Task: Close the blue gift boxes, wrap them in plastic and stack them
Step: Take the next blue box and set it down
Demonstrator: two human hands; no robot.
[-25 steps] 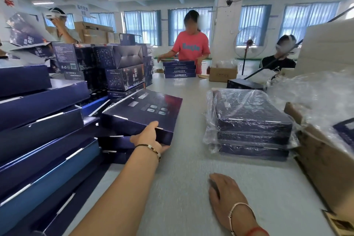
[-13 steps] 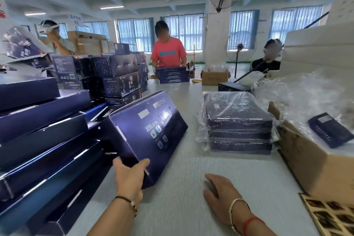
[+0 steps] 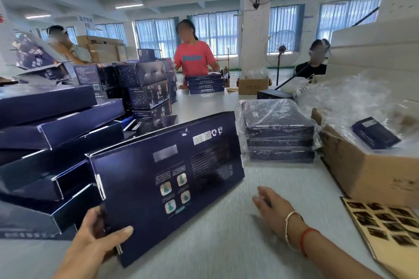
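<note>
The left hand, pinching the box by its corner, has swung it off the pile toward the spread right hand, ready for closing.

Three wrapped boxes, one held box, two hands.

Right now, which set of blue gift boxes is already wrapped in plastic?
The wrapped stack right of the box gripped by the left hand; only it shows film.
</note>
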